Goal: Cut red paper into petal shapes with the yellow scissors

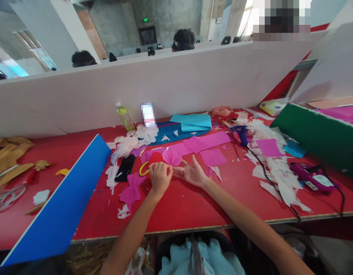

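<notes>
A pleated pink paper piece [172,156] fans out from the fingertips of my left hand [160,176], which pinches its lower end. My right hand [193,172] is spread, palm up, with its fingertips close to the pinched end; I cannot tell whether they touch it. Just left of my left hand lies a yellow loop [143,169], perhaps a scissor handle, beside a red thing [155,157] partly hidden by my fingers. Another gathered pink paper shape [132,190] rests on the red table at the left. Flat pink sheets [213,157] lie beyond my right hand.
A black phone [125,168], white paper petals [126,145] and a bottle [124,116] are on the left. Blue paper [193,122] lies behind. A blue glue gun [240,133] with a cord, scraps and a purple device [312,177] are right. Blue [64,202] and green [319,137] dividers flank me.
</notes>
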### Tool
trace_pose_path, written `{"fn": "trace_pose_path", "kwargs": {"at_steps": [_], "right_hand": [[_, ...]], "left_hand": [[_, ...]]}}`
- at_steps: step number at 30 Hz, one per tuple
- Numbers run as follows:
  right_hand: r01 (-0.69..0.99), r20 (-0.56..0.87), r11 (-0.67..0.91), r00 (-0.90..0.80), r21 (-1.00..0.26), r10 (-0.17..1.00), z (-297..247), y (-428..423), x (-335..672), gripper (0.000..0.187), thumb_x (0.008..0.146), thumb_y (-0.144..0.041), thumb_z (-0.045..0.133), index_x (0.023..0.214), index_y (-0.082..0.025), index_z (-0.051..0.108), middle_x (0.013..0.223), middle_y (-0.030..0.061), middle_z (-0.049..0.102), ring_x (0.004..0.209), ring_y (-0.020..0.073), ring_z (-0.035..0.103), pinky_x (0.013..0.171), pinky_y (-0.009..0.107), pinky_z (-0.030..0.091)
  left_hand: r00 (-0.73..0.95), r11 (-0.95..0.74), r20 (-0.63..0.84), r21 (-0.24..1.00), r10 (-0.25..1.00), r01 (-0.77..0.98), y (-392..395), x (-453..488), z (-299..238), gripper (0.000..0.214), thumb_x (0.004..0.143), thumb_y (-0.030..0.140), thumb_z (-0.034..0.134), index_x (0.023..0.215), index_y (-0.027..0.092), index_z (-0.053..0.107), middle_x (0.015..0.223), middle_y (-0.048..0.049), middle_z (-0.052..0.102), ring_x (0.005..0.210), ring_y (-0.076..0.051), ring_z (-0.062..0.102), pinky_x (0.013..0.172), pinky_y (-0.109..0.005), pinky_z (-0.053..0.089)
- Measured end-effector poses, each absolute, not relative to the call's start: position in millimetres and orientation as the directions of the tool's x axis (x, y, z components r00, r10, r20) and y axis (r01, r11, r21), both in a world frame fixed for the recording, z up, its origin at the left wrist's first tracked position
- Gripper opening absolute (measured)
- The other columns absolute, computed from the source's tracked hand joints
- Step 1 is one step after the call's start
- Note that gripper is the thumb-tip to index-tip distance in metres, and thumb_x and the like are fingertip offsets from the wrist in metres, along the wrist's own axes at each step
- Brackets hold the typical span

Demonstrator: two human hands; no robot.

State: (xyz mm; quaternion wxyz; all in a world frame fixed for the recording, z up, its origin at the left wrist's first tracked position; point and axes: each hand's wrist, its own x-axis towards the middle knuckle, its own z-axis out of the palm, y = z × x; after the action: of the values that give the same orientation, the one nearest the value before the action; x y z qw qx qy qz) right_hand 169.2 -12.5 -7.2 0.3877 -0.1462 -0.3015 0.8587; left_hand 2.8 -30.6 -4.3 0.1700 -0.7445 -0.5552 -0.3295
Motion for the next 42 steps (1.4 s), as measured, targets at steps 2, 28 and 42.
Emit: {"fn": "trace_pose_path", "kwargs": {"at_steps": [2,28,42], "right_hand": [[-0.58,-0.031,-0.526,-0.653,-0.622,0.756,-7,-13,169,0.053,0.08,-0.069,0.018,0.096,-0.025,0.042,0.095,0.0086,0.067,0.097,0.0226,0.059,0.092,0.045,0.034],[-0.612,-0.051,-0.557,-0.646,-0.561,0.762,-2,-14,174,0.058,0.076,-0.074,0.02,0.099,-0.024,0.036,0.114,0.014,0.058,0.107,0.0249,0.054,0.094,0.046,0.03],[-0.587,-0.068,-0.569,-0.659,-0.576,0.749,-8,-8,178,0.059,0.078,-0.072,0.014,0.107,-0.026,0.038,0.108,0.0099,0.063,0.097,0.0223,0.06,0.093,0.043,0.031]], "left_hand": [[0.183,-0.33,0.67,0.097,0.72,0.939,-30,2,-4,0.015,0.084,0.023,0.044,0.072,0.019,0.052,0.067,-0.0029,0.056,0.074,-0.018,0.05,0.082,-0.036,0.034],[0.155,-0.449,0.609,0.368,0.778,0.814,-17,-2,-8,0.009,0.08,0.02,0.052,0.072,0.019,0.053,0.071,-0.0008,0.06,0.075,-0.017,0.052,0.075,-0.032,0.037],[0.329,-0.489,0.56,0.161,0.76,0.857,-14,-9,-8,0.012,0.083,0.02,0.048,0.083,0.02,0.06,0.082,-0.0028,0.064,0.081,-0.018,0.053,0.083,-0.035,0.035]]}}
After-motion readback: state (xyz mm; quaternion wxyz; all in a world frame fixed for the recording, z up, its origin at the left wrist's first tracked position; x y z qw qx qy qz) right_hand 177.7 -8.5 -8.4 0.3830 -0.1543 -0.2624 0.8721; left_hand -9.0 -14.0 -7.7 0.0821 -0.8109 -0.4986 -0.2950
